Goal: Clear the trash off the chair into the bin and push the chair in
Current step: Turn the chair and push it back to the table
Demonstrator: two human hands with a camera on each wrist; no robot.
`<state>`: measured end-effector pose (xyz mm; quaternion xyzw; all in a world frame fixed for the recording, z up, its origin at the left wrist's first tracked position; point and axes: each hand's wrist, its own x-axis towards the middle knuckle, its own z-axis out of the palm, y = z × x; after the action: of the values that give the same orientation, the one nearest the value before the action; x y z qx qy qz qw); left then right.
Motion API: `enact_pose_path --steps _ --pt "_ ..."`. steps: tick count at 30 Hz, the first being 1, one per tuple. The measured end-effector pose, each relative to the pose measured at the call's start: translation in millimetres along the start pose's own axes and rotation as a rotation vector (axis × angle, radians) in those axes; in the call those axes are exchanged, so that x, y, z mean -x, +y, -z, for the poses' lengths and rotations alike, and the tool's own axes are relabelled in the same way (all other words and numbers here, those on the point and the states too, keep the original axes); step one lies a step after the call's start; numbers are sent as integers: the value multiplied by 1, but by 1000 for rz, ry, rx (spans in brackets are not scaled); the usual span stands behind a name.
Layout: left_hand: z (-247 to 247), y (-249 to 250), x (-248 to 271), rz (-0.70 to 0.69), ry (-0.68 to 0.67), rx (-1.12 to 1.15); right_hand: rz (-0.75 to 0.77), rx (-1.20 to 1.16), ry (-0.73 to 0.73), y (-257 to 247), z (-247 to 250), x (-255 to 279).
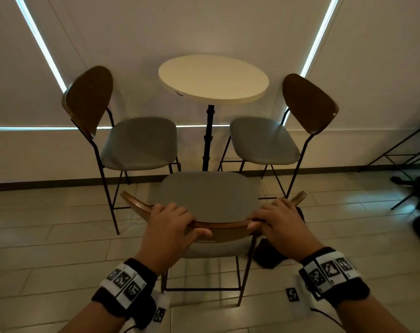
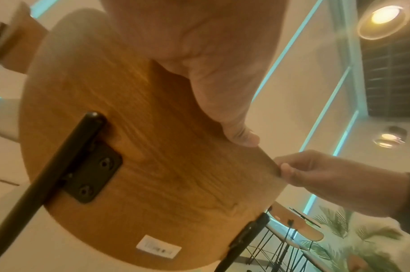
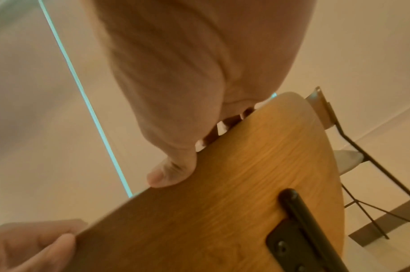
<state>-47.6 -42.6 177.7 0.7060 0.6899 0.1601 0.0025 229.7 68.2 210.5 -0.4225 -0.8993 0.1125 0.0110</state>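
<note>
The near chair (image 1: 206,195) has a grey seat, bare of trash, and a curved wooden backrest (image 1: 218,224) facing me. My left hand (image 1: 173,219) grips the top edge of the backrest left of centre, fingers over the front, thumb behind. My right hand (image 1: 276,217) grips the same edge on the right. In the left wrist view the left hand (image 2: 222,92) lies on the wooden backrest (image 2: 129,147), with the right hand (image 2: 315,176) pinching its edge. The right wrist view shows the right hand (image 3: 181,128) curled over the backrest (image 3: 222,202). No bin is in view.
A round pale table (image 1: 213,78) on a black post stands ahead. Two more grey-seated chairs flank it, one on the left (image 1: 137,140) and one on the right (image 1: 264,140). A black wire rack (image 1: 406,150) and dark objects sit at far right. The floor is tiled.
</note>
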Motion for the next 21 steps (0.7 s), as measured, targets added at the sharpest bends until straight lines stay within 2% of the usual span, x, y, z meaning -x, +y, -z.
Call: enact_pose_path --steps 4,7,11,15,21 --pt "5 1 -29 -10 -134 42 -46 39 63 27 4 -14" --pt "3 -1 -45 -1 -154 -37 -71 79 -9 32 9 -25" --pt "-6 13 -51 45 -100 -38 0 134 -93 37 11 -37" --pt "-12 20 -52 86 -29 -72 50 142 -40 43 9 -39" --pt "-10 23 -50 107 -69 -95 52 119 2 43 3 -36"
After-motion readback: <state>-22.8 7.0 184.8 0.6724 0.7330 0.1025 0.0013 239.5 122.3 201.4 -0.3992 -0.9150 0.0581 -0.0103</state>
